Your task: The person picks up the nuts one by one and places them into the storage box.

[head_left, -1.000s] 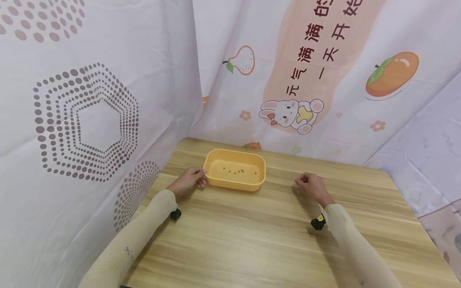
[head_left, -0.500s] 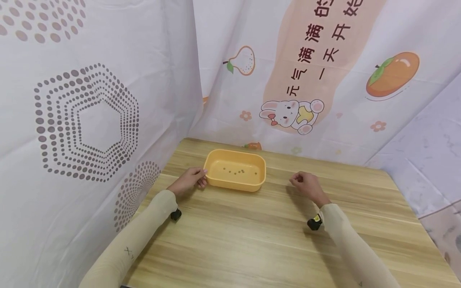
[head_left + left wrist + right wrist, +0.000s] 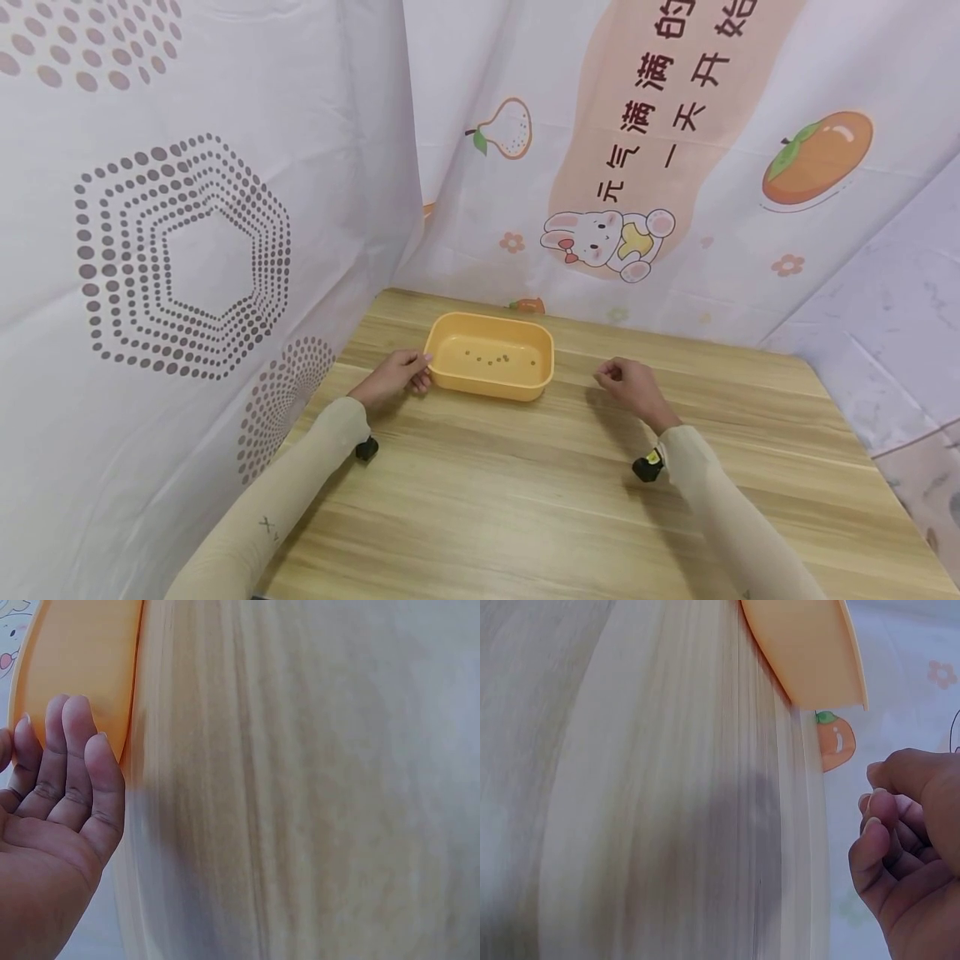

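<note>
the orange tray (image 3: 489, 354) is a shallow rectangular plastic dish with rounded corners and a low rim, upright and flat on the desk (image 3: 525, 500), toward its far left corner and just short of the far edge. its long side runs along that far edge. a few small dark beads (image 3: 491, 359) lie scattered loosely across the middle of its floor; what they are exactly is too small to tell. the tray's left short end is touched by the left hand (image 3: 396, 375), whose fingers (image 3: 71, 750) rest against the outer wall. the right hand (image 3: 633, 387) hangs above the desk right of the tray, apart from it, fingers curled in with thumb and fingertips together.
</note>
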`<state>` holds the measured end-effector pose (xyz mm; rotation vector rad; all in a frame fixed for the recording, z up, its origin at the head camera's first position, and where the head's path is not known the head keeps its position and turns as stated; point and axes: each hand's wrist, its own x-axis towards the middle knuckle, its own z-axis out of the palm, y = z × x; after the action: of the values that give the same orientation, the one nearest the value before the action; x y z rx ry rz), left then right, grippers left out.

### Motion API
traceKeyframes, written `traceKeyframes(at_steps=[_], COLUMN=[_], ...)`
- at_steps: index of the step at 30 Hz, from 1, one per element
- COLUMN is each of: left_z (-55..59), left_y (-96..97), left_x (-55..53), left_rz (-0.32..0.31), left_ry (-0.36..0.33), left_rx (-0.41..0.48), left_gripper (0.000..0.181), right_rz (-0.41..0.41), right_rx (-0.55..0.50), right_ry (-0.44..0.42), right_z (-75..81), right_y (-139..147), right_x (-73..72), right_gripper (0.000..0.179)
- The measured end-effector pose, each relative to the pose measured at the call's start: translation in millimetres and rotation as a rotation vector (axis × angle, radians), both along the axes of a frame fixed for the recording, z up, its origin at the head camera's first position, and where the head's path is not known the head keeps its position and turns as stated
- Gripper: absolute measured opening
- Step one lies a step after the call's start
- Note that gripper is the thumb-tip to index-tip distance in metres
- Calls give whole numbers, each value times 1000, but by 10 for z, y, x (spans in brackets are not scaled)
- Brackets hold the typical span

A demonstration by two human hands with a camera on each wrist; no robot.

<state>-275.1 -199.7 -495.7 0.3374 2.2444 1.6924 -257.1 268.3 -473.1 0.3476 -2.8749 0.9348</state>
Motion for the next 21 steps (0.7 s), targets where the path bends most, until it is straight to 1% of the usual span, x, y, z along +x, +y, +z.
traceKeyframes(at_steps=[10, 15, 21], left_z=[55, 43, 8], left_y=[14, 18, 3], left_x=[14, 2, 3], left_rz=[-3, -6, 6], left_ry=[-12, -6, 5], left_rx=[-13, -38, -25], left_gripper=[42, 38, 41], right_rz=[9, 28, 46], right_rx=[-30, -47, -58], right_ry=[4, -24, -21], right_z=[17, 21, 67], right_y=[-136, -202, -290], right_x=[7, 21, 57], right_gripper=[16, 16, 13])
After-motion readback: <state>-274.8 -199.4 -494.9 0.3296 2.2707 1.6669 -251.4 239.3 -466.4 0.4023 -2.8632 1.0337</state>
